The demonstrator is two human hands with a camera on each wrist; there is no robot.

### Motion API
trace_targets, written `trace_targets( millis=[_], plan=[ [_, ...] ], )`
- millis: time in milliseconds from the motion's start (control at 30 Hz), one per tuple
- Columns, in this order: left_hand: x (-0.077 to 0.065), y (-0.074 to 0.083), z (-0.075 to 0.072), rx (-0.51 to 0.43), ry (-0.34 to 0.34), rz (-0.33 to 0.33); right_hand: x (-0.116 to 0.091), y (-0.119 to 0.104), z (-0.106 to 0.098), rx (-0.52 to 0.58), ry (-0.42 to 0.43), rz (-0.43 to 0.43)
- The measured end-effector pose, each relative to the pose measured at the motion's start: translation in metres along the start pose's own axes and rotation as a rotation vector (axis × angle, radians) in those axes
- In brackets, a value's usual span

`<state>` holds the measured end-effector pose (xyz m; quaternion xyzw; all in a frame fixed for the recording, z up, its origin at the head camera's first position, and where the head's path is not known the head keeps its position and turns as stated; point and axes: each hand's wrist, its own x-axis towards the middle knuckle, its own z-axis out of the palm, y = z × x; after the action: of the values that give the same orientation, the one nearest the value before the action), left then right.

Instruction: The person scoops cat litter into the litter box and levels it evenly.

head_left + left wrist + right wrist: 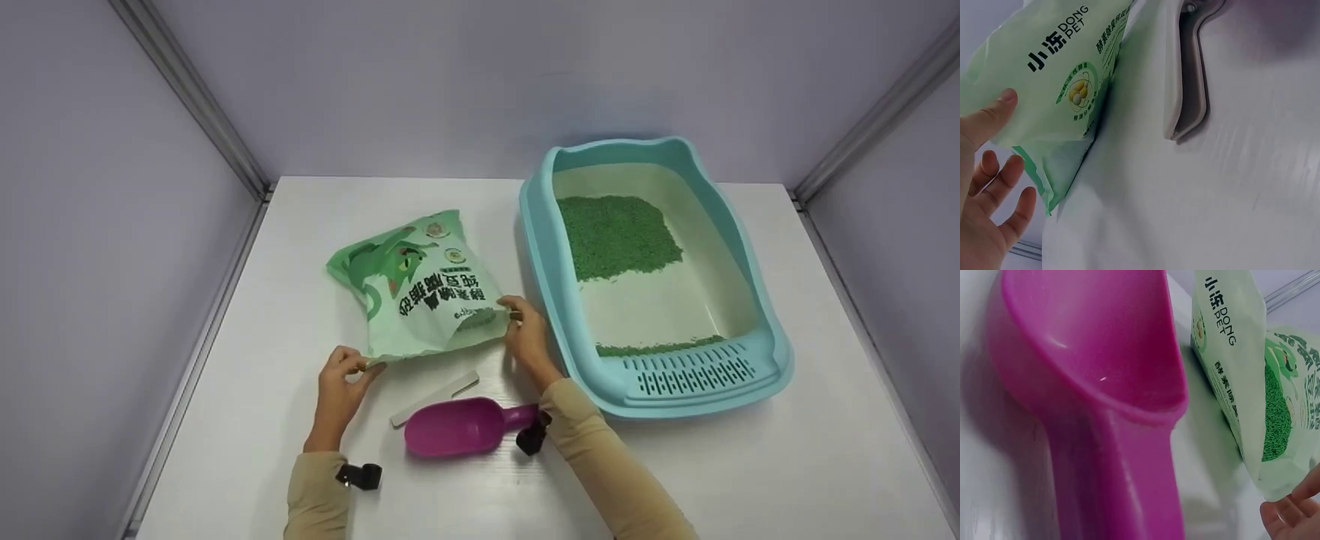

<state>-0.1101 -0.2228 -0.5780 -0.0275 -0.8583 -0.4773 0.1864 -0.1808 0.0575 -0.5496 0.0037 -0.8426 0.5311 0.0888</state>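
Observation:
A pale green bag of cat litter point(427, 292) lies on the white table, its mouth turned towards me. Its left mouth corner is pinched by my left hand point(341, 382); in the left wrist view the thumb lies on the printed side. With thumb and fingers, my right hand point(529, 337) holds the right mouth corner. Green pellets point(1276, 413) show through the parted mouth in the right wrist view. A magenta scoop point(457, 429) rests just in front of the bag, its handle beside my right wrist. Between scoop and bag lies a pale sealing clip point(435, 400), partly open in the left wrist view.
A blue litter box point(544, 247) stands to the right, close to my right hand and forearm. Green pellets point(619, 236) cover the far part of its floor, with a thin line near its slotted front ledge point(690, 379). Panels enclose the table's back and sides.

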Motion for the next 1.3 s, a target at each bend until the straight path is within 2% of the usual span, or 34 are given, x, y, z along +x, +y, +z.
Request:
trace_targets(
  millis=[233,400,533,667,733,867,967,1067,1300],
  plan=[
    [-0.002,-0.007,-0.005,-0.057,-0.066,-0.184,0.000,-0.001,0.001,-0.092,0.057,0.076],
    [-0.002,-0.011,-0.008,-0.145,-0.063,-0.304,0.000,0.000,0.002,-0.107,0.061,0.090],
    [-0.001,-0.013,-0.010,-0.195,-0.031,-0.331,0.000,0.003,0.003,-0.050,0.057,0.034],
    [0.000,-0.013,-0.010,-0.184,-0.012,-0.334,-0.002,0.006,0.003,0.001,-0.001,-0.070],
    [0.001,-0.014,-0.011,-0.172,-0.010,-0.342,-0.002,0.007,0.003,0.010,-0.021,-0.089],
    [0.000,-0.016,-0.011,-0.170,-0.010,-0.375,-0.001,0.007,0.004,0.045,0.004,-0.038],
    [-0.001,-0.018,-0.013,-0.215,0.008,-0.416,0.001,0.006,0.005,0.101,0.036,0.014],
    [-0.001,-0.020,-0.014,-0.253,0.021,-0.459,0.001,0.003,0.006,0.117,0.056,0.021],
    [0.002,-0.019,-0.015,-0.272,0.063,-0.538,0.003,-0.005,0.008,0.003,0.090,-0.006]
  ],
)
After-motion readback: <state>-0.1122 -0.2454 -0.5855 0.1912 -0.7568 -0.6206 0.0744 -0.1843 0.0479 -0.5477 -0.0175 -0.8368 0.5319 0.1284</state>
